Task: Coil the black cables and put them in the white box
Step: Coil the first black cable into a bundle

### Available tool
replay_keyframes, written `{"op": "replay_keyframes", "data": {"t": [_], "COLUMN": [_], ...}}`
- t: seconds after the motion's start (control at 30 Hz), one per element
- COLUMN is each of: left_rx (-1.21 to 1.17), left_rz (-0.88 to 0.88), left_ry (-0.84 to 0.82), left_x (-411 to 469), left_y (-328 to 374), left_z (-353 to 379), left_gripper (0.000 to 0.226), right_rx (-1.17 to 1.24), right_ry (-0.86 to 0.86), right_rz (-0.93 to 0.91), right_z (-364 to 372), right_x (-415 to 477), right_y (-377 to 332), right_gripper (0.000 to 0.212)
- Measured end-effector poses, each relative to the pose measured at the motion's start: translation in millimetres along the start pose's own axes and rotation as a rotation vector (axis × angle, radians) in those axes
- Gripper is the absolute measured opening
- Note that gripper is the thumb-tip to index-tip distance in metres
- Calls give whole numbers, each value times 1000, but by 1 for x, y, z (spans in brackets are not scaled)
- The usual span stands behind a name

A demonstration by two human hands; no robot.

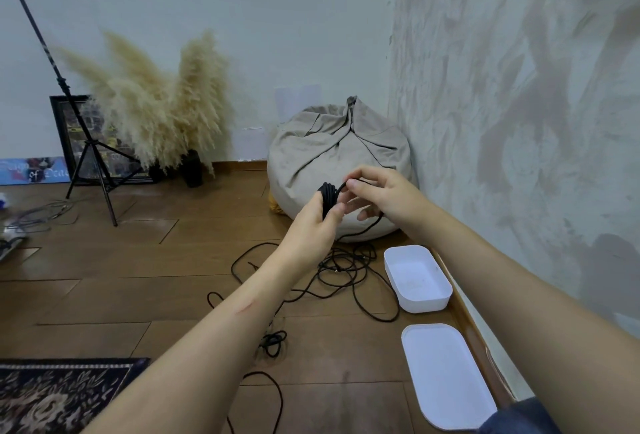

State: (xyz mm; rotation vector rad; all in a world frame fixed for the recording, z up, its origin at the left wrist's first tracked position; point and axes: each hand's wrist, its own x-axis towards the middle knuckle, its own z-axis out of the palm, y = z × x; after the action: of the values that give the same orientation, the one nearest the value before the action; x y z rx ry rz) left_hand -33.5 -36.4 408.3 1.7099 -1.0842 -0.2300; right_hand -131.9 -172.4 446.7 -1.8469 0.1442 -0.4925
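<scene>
Two hands mid-air — left hand (311,224) gripping a tight black coil (328,195), fingers (336,209) half hidden behind it, right hand (384,196) pinching its loose strand, other cables (346,267) tangled on wood floor (173,260) beside the smooth, rounded white box (424,305)

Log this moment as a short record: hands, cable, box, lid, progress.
left hand: grips the black coil
right hand: pinches the free strand leading to the coil
white box: open, no cable inside, by the wall
lid: lying flat beside the box, nearer the camera
loose cables: tangled on the wooden floor, left of the box
progress: coiling under way; nothing boxed yet
</scene>
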Motion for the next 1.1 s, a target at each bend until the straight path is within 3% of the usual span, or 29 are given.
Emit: {"op": "replay_keyframes", "data": {"t": [0.23, 0.33, 0.47, 0.63, 0.8, 1.1], "left_rx": [23, 28, 15, -45, -112, -504], "left_rz": [-13, -8, 45, 78, 86, 132], "left_ry": [72, 67, 36, 76, 67, -43], "left_x": [-3, -3, -7, -10, -12, -6], "left_y": [6, 7, 10, 20, 31, 60], "left_z": [3, 1, 8, 11, 14, 10], "left_gripper": [35, 29, 17, 22, 23, 14], "right_rx": [1, 29, -17, -3, -25, 118], "right_ry": [-76, -71, 50, 216, 252, 155], "right_rz": [-2, 10, -38, -81, -77, -38], "right_z": [-4, -4, -4, -8, -13, -12], "right_x": [-3, -3, 1, 5, 6, 9], "right_y": [-4, -4, -3, -5, -3, 2], "right_gripper": [16, 16, 16, 8, 12, 22]}}
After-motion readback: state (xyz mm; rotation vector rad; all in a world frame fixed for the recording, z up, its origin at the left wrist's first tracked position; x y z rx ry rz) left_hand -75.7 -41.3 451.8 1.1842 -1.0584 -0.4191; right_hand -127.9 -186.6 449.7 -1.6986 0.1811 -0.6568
